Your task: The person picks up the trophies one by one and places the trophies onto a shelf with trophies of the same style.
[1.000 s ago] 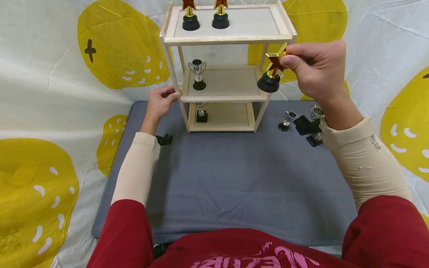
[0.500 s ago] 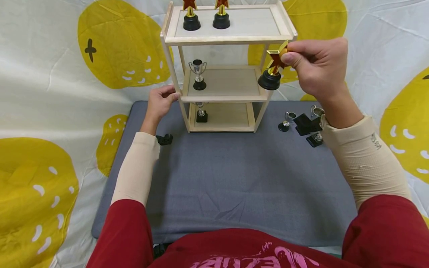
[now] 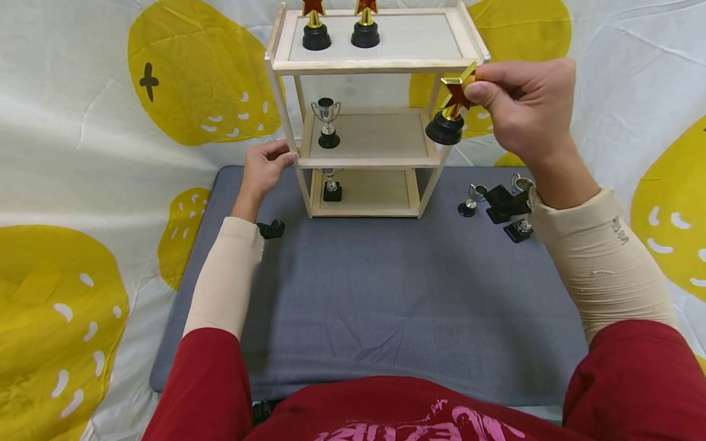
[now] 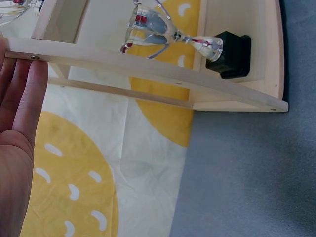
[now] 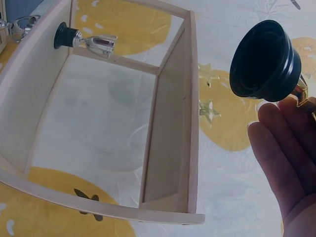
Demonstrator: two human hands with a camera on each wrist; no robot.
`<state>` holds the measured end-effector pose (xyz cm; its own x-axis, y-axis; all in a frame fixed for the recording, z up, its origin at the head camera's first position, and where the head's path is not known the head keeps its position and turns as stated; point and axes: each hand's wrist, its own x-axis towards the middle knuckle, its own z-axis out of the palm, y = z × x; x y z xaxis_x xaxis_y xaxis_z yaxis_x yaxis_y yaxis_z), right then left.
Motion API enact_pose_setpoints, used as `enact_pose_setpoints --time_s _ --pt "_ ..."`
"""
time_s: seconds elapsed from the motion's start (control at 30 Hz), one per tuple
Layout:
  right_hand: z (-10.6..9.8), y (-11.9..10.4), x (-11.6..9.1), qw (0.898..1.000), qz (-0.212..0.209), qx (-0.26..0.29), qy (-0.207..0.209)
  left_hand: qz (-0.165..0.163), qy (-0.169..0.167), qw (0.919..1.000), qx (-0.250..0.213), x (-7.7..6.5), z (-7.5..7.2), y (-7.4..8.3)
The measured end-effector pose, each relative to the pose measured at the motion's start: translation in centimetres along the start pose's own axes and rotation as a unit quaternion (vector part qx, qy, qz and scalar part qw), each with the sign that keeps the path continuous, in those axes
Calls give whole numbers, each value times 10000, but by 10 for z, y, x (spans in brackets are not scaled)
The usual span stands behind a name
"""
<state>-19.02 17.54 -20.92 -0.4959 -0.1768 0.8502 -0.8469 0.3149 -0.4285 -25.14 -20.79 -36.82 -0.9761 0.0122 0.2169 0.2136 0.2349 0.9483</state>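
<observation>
My right hand (image 3: 532,107) pinches a star trophy (image 3: 445,127) by its gold-and-red star, in front of the wooden shelf's upper right corner. The black round base hangs below, slightly tilted; in the right wrist view that base (image 5: 264,61) faces the camera. My left hand (image 3: 263,174) holds the left post of the wooden shelf (image 3: 366,162) at the middle tier, fingers behind the post in the left wrist view. Two star trophies (image 3: 366,33) stand on the top tier, their tops cut off. A silver cup trophy (image 3: 328,125) is on the middle tier, another cup trophy (image 3: 332,190) on the bottom.
Several silver cup trophies (image 3: 469,202) are on the grey table (image 3: 386,294) right of the shelf, partly covered by the right wrist's black camera (image 3: 504,201). The left wrist's black camera (image 3: 271,229) shows beside that sleeve. A white-and-yellow patterned cloth (image 3: 204,79) hangs behind.
My right hand has risen slightly and shifted a little to the right with the star trophy. My left hand stays on the shelf post.
</observation>
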Motion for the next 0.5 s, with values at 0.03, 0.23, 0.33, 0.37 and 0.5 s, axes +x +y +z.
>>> enact_pose_setpoints --time_s 0.03,0.23,0.33,0.37,0.5 --pt "0 0 0 10000 16 6 11 6 -4 10000 0 0 0 0" --pt "0 0 1 10000 35 -44 20 -24 -2 10000 -15 0 0 0" --pt "1 0 3 10000 7 -69 19 -26 11 10000 -59 0 -1 -1" --pt "1 0 3 10000 -2 -75 18 -22 10 10000 -70 0 -1 -1" --pt "1 0 5 9999 -23 -108 18 6 -10 9999 -101 1 -1 -2"
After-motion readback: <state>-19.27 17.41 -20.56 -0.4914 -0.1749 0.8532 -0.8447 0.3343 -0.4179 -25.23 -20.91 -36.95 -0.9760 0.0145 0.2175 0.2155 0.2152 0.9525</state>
